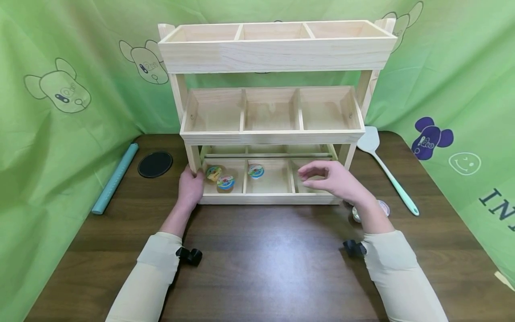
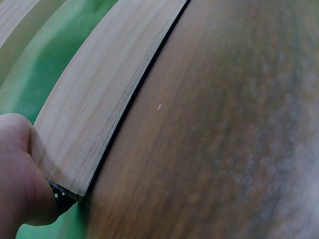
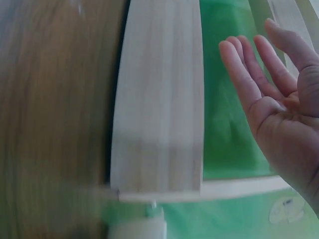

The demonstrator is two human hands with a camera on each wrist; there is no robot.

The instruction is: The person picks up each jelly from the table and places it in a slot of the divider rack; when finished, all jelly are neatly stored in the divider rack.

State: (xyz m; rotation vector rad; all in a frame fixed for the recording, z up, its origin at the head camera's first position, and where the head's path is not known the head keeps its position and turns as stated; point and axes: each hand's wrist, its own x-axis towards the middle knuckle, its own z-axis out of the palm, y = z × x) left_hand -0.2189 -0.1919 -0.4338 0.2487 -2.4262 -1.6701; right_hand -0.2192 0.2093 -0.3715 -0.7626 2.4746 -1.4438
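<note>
A three-tier wooden shelf [image 1: 273, 138] stands on the table, each tier split into three compartments. My left hand [image 1: 191, 187] grips the lower left corner of its bottom tier; in the left wrist view, the thumb lies at the end of the front board [image 2: 104, 99] and the other fingers are hidden. Two small cups with colourful lids, one cup [image 1: 213, 172] behind another cup [image 1: 225, 182], sit in the bottom left compartment. A third cup [image 1: 255, 171] is in the bottom middle one. My right hand [image 1: 331, 179] hovers over the bottom right compartment, fingers loosely bent, holding nothing.
Partly hidden under the right forearm, shiny round cups [image 1: 383, 207] lie on the table. A pale green spatula [image 1: 390, 174] lies to the right. On the left are a teal rod [image 1: 116, 179] and a black disc [image 1: 155, 164]. Green cloth [image 1: 80, 134] hangs behind.
</note>
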